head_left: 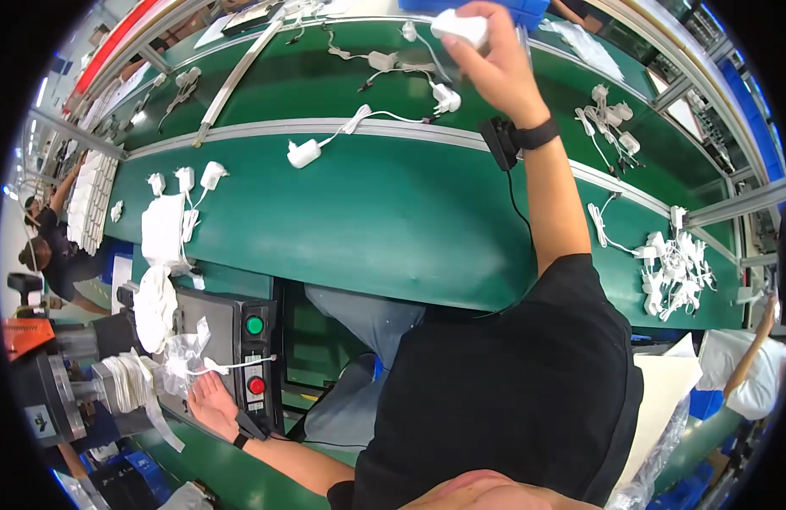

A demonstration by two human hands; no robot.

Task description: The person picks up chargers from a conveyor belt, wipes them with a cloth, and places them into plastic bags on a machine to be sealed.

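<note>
Over the far conveyor, my right hand (500,64) is closed round a white power adapter (459,28), with a cord trailing below it. My left hand (213,408) lies with its fingers stretched out beside a winding machine (83,382) at the lower left. Just past its fingertips, a white cable coil (128,381) sits on the machine's spindle, partly wrapped in clear plastic (186,353). A white cable end (240,365) sticks out from there toward the control box (240,327), which has a green and a red button. Both wrists wear black bands with small devices.
On the green bench (367,221) lie a single adapter (304,154), several adapters at the left and a heap of adapters (675,272) at the right. Metal rails (393,127) edge the far conveyor. A blue bin (520,10) stands beyond. Other people work at both sides.
</note>
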